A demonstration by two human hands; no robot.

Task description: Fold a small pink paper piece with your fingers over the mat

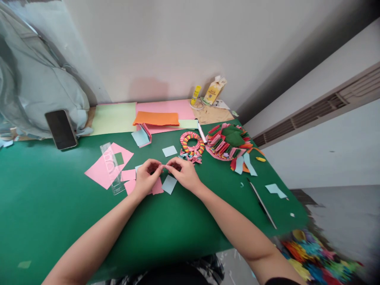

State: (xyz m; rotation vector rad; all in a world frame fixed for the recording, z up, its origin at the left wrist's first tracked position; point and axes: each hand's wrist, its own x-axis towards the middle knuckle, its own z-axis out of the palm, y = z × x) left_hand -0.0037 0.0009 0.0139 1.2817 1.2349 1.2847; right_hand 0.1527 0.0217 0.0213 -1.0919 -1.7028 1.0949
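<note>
My left hand (148, 175) and my right hand (184, 173) meet above the green table, fingertips pinched together. Between them is a small piece of pink paper (164, 166), mostly hidden by the fingers. Under and beside my left hand lie pink paper squares (128, 175), partly covered. A light blue paper square (169, 184) rests just below the fingertips, and another blue paper piece (170, 151) lies beyond them. Past my right hand sits a striped ring of folded paper (192, 141) with small folded pink pieces at its near side.
A clear stencil ruler (113, 169) lies across a large pink sheet (97, 173) on the left. A phone (61, 129) leans against a grey bag (38, 75). At right are a folded-paper stack (228, 141), a marker (202, 132) and a craft knife (261, 203). A glue stick (195, 95) stands behind.
</note>
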